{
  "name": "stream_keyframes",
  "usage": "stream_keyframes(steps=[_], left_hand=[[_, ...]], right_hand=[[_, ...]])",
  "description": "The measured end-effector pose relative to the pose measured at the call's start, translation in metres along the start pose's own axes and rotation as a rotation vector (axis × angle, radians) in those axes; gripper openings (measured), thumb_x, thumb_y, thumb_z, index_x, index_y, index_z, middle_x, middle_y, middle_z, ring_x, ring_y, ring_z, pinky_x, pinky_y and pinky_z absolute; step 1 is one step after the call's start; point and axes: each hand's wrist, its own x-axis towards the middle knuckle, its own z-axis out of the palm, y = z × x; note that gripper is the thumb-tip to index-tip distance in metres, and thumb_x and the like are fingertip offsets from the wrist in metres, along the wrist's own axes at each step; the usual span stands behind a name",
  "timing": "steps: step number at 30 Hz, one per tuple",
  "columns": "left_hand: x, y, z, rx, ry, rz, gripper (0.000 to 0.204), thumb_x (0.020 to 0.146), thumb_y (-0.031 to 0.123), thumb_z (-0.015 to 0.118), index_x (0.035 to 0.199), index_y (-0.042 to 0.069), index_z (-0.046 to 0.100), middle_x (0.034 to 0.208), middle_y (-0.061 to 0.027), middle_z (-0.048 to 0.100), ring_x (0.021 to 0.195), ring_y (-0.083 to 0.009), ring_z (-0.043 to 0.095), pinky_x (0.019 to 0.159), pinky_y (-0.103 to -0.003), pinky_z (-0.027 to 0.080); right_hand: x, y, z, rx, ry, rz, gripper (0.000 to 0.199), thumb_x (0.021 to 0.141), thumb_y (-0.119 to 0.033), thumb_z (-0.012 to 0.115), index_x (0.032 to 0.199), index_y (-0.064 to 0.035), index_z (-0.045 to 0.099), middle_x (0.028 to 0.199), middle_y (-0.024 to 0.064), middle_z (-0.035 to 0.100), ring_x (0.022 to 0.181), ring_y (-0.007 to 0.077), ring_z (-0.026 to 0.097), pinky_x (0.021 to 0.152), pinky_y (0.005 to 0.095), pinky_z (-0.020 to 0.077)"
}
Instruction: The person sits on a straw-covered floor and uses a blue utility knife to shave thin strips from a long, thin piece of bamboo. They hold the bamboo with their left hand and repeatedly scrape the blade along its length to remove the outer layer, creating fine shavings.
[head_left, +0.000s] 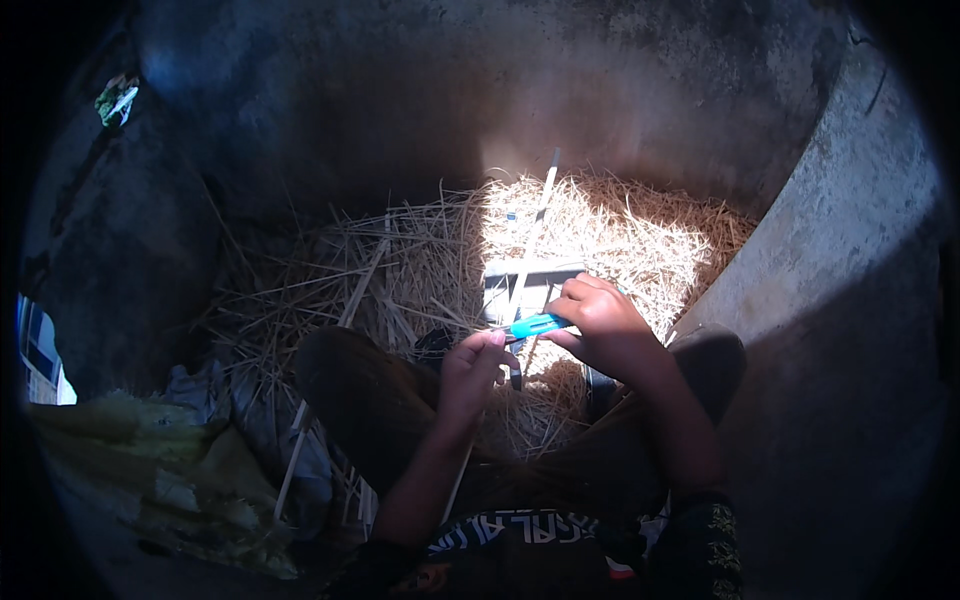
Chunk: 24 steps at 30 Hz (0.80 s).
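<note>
My right hand [600,320] grips a small knife with a turquoise handle [535,325], held crosswise in front of me. My left hand [472,365] pinches a long thin pale stalk or strip [530,240] that rises away from me over the straw; its lower end shows dark below my fingers [516,378]. The knife's tip meets the strip beside my left fingertips. Both hands hover above my knees [350,390], over a heap of dry straw [620,230].
Straw covers the floor ahead, half in sunlight. A flat pale board [500,285] lies on it under my hands. Rough concrete walls [820,240] close in behind and on the right. Crumpled yellowish sacks [170,470] lie at lower left.
</note>
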Motion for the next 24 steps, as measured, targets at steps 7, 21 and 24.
stream_keyframes(steps=[7, 21, 24], left_hand=[[0.0, -0.002, -0.002, 0.018, -0.01, 0.046, 0.028, 0.101, 0.024, 0.058, 0.108, -0.001, 0.068, 0.082, -0.0077, 0.071, 0.067, -0.0073, 0.059, 0.061, -0.023, 0.045], [-0.001, 0.0, -0.009, -0.077, 0.108, 0.08, 0.026, 0.1, 0.014, 0.056, 0.119, -0.002, 0.063, 0.105, -0.0125, 0.071, 0.086, -0.0153, 0.07, 0.066, -0.024, 0.051], [-0.003, 0.004, -0.003, -0.005, 0.082, 0.093, 0.029, 0.096, 0.007, 0.062, 0.124, 0.001, 0.061, 0.111, -0.0093, 0.07, 0.089, -0.0151, 0.07, 0.071, -0.024, 0.048]], right_hand=[[0.003, -0.002, -0.002, -0.007, -0.023, 0.01, 0.024, 0.076, -0.024, 0.077, 0.087, -0.0053, 0.068, 0.084, 0.0087, 0.059, 0.091, 0.0276, 0.059, 0.085, 0.0415, 0.0469], [0.0, 0.014, -0.041, 0.01, 0.217, 0.238, 0.024, 0.078, -0.017, 0.08, 0.094, -0.0005, 0.073, 0.082, 0.012, 0.064, 0.08, 0.0288, 0.062, 0.073, 0.0381, 0.05], [0.001, 0.015, -0.038, 0.01, 0.197, 0.212, 0.026, 0.078, -0.018, 0.08, 0.095, -0.0013, 0.073, 0.083, 0.0118, 0.063, 0.083, 0.0287, 0.061, 0.076, 0.0383, 0.0495]])
